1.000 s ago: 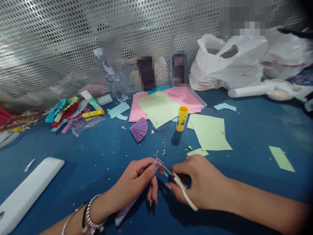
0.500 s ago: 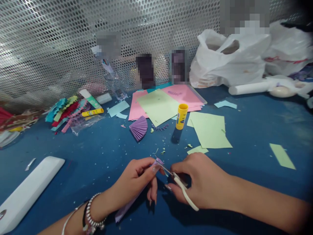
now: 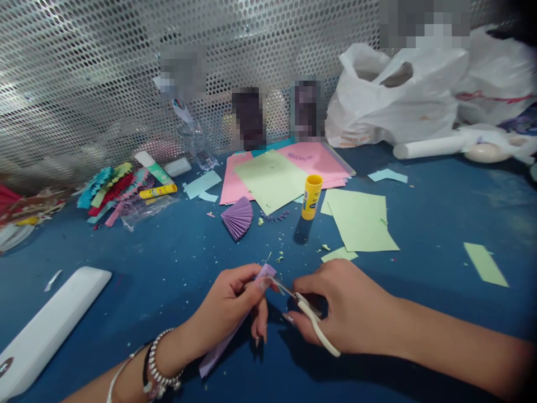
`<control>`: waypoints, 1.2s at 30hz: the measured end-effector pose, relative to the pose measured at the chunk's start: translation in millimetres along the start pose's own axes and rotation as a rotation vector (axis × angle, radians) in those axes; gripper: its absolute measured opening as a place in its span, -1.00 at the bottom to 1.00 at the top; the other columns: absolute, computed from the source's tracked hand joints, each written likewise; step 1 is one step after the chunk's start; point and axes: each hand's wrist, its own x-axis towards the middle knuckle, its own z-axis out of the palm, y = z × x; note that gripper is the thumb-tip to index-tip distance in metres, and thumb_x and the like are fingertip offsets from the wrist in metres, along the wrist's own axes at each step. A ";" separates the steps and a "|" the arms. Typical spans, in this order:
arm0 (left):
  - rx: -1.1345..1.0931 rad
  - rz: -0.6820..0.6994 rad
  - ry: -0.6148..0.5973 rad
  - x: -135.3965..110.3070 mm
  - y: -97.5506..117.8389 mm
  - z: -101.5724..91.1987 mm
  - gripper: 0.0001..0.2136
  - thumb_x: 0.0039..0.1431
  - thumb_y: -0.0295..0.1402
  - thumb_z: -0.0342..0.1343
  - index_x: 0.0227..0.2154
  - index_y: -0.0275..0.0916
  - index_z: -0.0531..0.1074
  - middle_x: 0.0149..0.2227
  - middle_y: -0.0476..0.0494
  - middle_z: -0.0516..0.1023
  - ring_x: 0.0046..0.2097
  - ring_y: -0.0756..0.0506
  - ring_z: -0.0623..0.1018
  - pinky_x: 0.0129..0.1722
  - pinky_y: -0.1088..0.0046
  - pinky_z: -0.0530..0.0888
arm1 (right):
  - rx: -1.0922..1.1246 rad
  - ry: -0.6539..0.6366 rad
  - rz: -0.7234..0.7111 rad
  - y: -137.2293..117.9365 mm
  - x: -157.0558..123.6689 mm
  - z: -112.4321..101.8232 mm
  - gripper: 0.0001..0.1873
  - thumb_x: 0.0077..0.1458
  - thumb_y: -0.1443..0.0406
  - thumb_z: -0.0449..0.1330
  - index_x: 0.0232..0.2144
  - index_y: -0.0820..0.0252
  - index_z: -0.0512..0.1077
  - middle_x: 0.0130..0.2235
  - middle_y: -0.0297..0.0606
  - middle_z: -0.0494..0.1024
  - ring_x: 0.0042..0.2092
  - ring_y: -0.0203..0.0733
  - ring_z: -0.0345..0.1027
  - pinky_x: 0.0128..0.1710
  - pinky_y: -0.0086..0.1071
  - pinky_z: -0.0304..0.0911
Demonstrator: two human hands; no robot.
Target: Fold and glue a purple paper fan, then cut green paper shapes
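Note:
My left hand (image 3: pixel 237 299), with bracelets on its wrist, pinches a folded strip of purple paper (image 3: pixel 216 355) near its upper end. The strip's lower end sticks out below the palm. In my right hand (image 3: pixel 342 308) is a pair of scissors (image 3: pixel 316 327) with cream handles, the fingers closed round them. The blades point left and meet the paper close to my left thumb; how deep they cut is hard to see. Beyond my hands lies a pleated purple paper fan (image 3: pixel 238 218). A yellow glue stick (image 3: pixel 311 197) stands upright to its right.
Light green sheets (image 3: pixel 363 221) and pink paper (image 3: pixel 235 182) lie on the blue table (image 3: pixel 159 336). A long white object (image 3: pixel 54 330) is at the left. Crinkled paper strips (image 3: pixel 113 193) sit farther back. White plastic bags (image 3: pixel 398 101) stand at the back right.
The scissor blades have shifted slightly down along the purple strip's end, and more of the strip's tip shows above my left thumb. Both hands otherwise keep their places.

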 end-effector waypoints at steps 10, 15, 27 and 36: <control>0.034 -0.021 -0.025 -0.6 1.5 0.5 -0.74 0.19 -0.17 -0.04 -0.37 -0.30 0.33 -0.73 0.02 0.43 -0.72 0.08 0.38 -0.70 0.66 0.37 | 0.007 0.014 0.006 1.1 0.2 2.2 -0.76 -0.13 0.18 0.10 -0.69 0.19 0.24 -0.71 -0.45 0.24 -0.62 -0.44 -0.17 -0.59 -0.50 -0.17; 0.018 -0.024 -0.015 -1.6 3.0 1.0 -0.73 0.18 -0.17 -0.04 -0.38 -0.31 0.34 -0.73 0.01 0.42 -0.71 0.08 0.38 -0.68 0.65 0.38 | 0.006 0.012 0.007 1.4 0.3 2.9 -0.76 -0.13 0.19 0.10 -0.69 0.19 0.24 -0.71 -0.45 0.22 -0.62 -0.44 -0.18 -0.59 -0.50 -0.17; 0.054 -0.015 -0.019 -2.3 2.9 0.0 -0.75 0.20 -0.21 -0.05 -0.37 -0.32 0.36 -0.69 -0.02 0.45 -0.66 0.05 0.44 -0.61 0.58 0.43 | 0.024 0.022 0.020 -1.6 -0.9 0.5 -0.74 -0.14 0.19 0.10 -0.70 0.20 0.20 -0.72 -0.44 0.20 -0.63 -0.44 -0.19 -0.59 -0.51 -0.18; 0.081 0.009 -0.029 -1.7 1.5 -1.4 -0.77 0.21 -0.24 -0.05 -0.37 -0.31 0.36 -0.68 0.00 0.45 -0.66 0.07 0.43 -0.61 0.60 0.42 | 0.003 0.075 -0.013 3.7 0.5 8.2 -0.77 -0.15 0.25 0.09 -0.73 0.21 0.21 -0.72 -0.41 0.17 -0.61 -0.43 -0.26 -0.58 -0.47 -0.21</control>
